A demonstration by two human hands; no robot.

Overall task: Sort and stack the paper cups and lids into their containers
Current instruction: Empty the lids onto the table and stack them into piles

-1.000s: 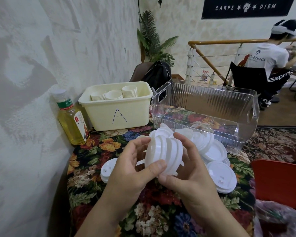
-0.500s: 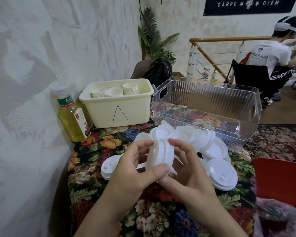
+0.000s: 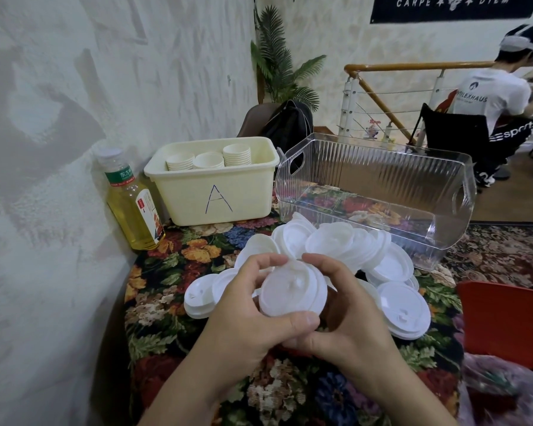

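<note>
Left hand (image 3: 243, 315) and right hand (image 3: 351, 321) together, fingers (image 3: 259, 265) curled inward.

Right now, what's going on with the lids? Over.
Both hands shut on a small lid stack. Loose lids piled on table. Clear bin empty, nothing blocking it.
</note>
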